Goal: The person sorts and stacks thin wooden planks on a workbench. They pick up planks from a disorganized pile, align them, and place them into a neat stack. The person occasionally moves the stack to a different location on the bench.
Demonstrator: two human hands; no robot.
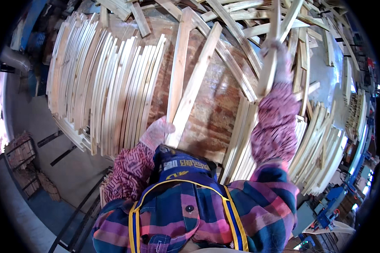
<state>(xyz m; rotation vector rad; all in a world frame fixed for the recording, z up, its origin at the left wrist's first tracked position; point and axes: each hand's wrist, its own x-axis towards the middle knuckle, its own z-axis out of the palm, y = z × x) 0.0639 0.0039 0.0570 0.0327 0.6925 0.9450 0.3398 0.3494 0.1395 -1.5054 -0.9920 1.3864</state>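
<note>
My left hand [155, 131], in a pale knit glove, is closed around the near ends of two wooden slats. One slat [180, 67] stands nearly straight away from me; the other slat [198, 80] slants to the right. Their far ends lie apart on the worn brown board [217, 114]. My right arm is stretched far forward, and my gloved right hand [278, 52] is closed over a long wooden slat [267, 76] at the edge of the loose pile. Some of its fingers are blurred.
A row of upright-packed slats [101, 80] fills the left. Loose slats [236, 29] cross one another at the back. More slats [242, 147] stand near my right arm, with stacks [321, 147] beyond. A black metal frame [78, 217] is at lower left; blue machinery [329, 206] at lower right.
</note>
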